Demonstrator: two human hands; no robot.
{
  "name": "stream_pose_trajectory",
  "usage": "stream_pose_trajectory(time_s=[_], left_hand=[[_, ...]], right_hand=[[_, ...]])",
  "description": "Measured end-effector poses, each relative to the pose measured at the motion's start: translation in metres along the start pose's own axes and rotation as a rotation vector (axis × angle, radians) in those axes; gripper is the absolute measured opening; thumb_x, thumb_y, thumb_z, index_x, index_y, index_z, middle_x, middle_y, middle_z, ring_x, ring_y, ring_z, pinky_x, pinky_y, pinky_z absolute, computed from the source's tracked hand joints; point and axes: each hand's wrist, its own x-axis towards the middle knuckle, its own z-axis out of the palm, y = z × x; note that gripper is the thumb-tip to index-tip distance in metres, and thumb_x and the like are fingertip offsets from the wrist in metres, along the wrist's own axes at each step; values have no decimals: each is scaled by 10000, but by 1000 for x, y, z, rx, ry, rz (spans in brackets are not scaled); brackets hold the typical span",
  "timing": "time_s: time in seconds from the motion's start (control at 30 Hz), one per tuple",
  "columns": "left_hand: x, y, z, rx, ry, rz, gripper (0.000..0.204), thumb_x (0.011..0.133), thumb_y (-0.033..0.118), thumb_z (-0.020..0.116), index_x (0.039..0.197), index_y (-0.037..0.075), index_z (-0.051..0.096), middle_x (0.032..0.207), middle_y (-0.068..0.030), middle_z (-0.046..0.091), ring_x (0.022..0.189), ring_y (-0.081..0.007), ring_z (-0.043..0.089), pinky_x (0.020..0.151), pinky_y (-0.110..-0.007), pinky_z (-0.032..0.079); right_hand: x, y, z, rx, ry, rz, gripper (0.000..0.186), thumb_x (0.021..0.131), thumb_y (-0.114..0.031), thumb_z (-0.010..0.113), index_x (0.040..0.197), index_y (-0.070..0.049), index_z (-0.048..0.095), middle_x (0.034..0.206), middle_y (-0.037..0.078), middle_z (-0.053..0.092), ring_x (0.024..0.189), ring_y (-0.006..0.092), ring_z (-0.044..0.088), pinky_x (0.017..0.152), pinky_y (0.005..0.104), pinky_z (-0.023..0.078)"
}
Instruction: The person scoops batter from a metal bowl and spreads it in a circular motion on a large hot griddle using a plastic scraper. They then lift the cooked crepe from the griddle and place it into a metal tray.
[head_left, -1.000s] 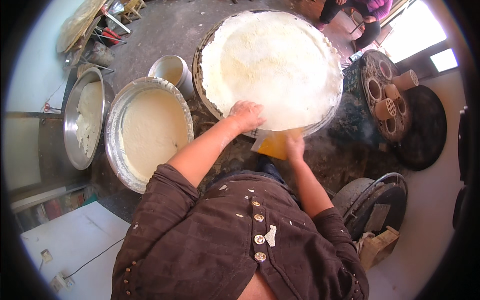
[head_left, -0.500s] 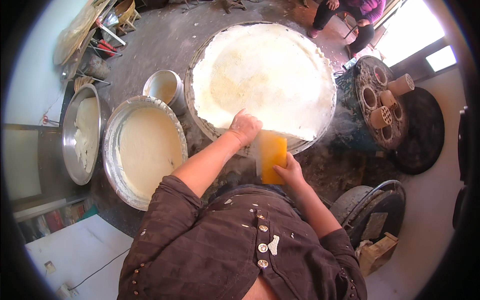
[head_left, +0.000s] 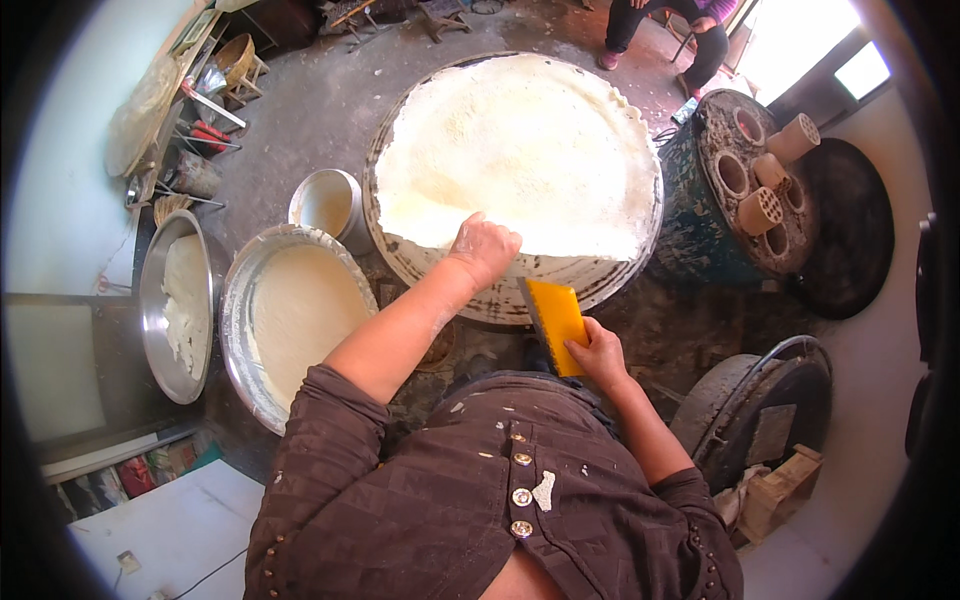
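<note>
A thin, pale round pancake point(head_left: 520, 150) covers most of a large round griddle point(head_left: 500, 298) in front of me. Its near edge stands back from the rim, leaving a strip of browned, streaked griddle bare. My left hand point(head_left: 484, 248) is closed at that near edge, its fingers pinched on the pancake. In my right hand point(head_left: 597, 354), held low in front of my waist, is a yellow scraper point(head_left: 557, 318) with a dark straight edge. The scraper is tilted and apart from the griddle.
Left of the griddle stand a white bucket point(head_left: 327, 203), a wide basin of pale batter point(head_left: 300, 315) and a metal bowl point(head_left: 152, 320) with whitish dough. At right is a dark drum stove point(head_left: 700, 215) with perforated briquettes point(head_left: 760, 210) on top. A person point(head_left: 690, 40) sits beyond it.
The pancake's near edge has drawn back from the rim, baring more griddle under my left hand. My right hand has moved the scraper slightly rightward and tilted it.
</note>
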Motion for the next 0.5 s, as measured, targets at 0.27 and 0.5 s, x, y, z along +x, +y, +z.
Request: stream_pose_trajectory(time_s=[0.27,0.5], left_hand=[[-2,1,-3,-27,-75,-48,65,669,74,542,624,120,552,640,-70,594,650,-232,593,749,-371,440],[-53,22,8,-224,-318,-109,121,768,211,560,825,112,600,757,-102,609,707,-290,597,669,-411,473]], right_hand=[[-4,-9,4,-6,-65,33,285,721,-245,641,961,-104,581,812,122,624,777,303,599,657,374,472],[-19,-6,-8,-84,-16,46,301,722,-246,627,985,-104,590,850,139,623,815,311,594,697,383,469]])
